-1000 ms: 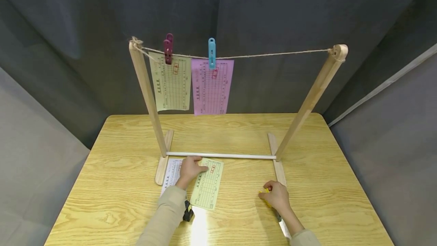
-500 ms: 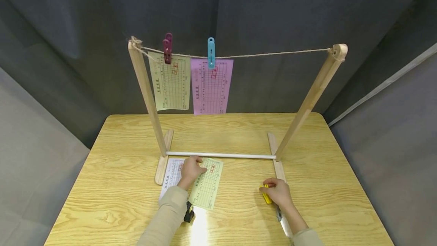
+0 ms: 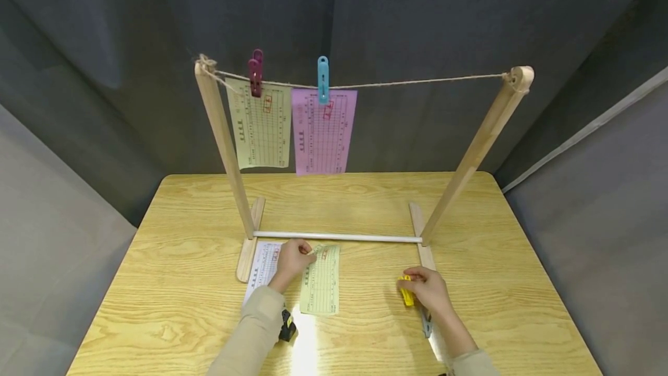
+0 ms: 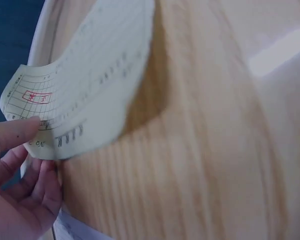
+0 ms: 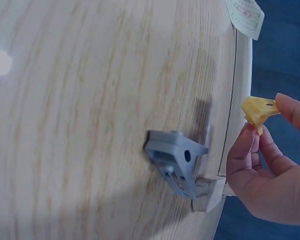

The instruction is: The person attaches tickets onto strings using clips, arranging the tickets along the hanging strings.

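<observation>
My left hand [image 3: 292, 260] pinches the top corner of a pale green printed slip [image 3: 320, 283] between thumb and fingers. In the left wrist view that slip [image 4: 85, 95] bends up off the table. Under the left hand lies a white slip [image 3: 263, 266], partly covered. My right hand [image 3: 429, 290] pinches a yellow clothespin [image 3: 406, 292] above the table; the right wrist view shows this yellow clothespin [image 5: 259, 111] held at the fingertips. Just below the right hand, a grey clothespin [image 5: 175, 157] rests on the table.
A wooden frame with a left post [image 3: 224, 149] and right post [image 3: 469, 155] carries a string [image 3: 412, 82]. A maroon clothespin [image 3: 256, 74] and a blue clothespin [image 3: 323, 80] hold a green slip [image 3: 263, 132] and a pink slip [image 3: 325, 138] on it. A white rod [image 3: 339, 237] joins the posts.
The left hand has lifted the green slip partly off the table, and its lower edge has swung right. The right hand has raised the yellow clothespin slightly, away from the grey one.
</observation>
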The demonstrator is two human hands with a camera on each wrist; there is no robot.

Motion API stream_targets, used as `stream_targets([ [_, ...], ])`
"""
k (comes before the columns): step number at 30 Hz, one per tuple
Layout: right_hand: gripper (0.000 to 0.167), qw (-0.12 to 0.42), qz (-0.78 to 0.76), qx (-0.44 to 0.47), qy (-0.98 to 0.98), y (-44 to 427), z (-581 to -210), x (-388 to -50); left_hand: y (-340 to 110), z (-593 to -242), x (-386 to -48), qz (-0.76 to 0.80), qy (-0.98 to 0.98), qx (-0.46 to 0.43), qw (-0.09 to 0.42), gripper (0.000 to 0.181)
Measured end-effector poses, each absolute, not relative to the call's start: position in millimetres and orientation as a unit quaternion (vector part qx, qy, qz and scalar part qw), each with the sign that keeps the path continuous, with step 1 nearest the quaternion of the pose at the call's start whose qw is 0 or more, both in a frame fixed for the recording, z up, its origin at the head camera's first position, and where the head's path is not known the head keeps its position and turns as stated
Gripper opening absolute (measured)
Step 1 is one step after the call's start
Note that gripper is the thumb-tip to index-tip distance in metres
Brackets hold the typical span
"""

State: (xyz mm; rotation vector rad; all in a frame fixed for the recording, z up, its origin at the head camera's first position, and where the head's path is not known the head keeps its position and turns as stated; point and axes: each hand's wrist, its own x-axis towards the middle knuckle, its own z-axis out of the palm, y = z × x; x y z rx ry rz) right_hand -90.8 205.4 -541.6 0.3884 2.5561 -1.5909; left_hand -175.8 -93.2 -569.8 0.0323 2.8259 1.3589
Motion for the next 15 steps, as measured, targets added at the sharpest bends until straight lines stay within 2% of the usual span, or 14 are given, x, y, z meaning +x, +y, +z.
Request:
stream_targets([
  [6, 0.041, 0.057, -0.537, 0.125, 0.832, 208.9, -538.2, -92.4, -94.1, -567.9, -178.0, 0.500, 0.865, 0.028, 0.036, 0.018],
  [12, 0.049, 0.064, -0.565, 0.127, 0.813, 213.5, -535.7, -92.7, -96.3, -564.9, -176.4, 0.554, 0.828, 0.046, 0.075, 0.038],
  [15, 0.047, 0.069, -0.570, 0.123, 0.809, 215.7, -534.5, -91.8, -96.0, -560.5, -175.1, 0.578, 0.812, 0.046, 0.075, 0.032],
])
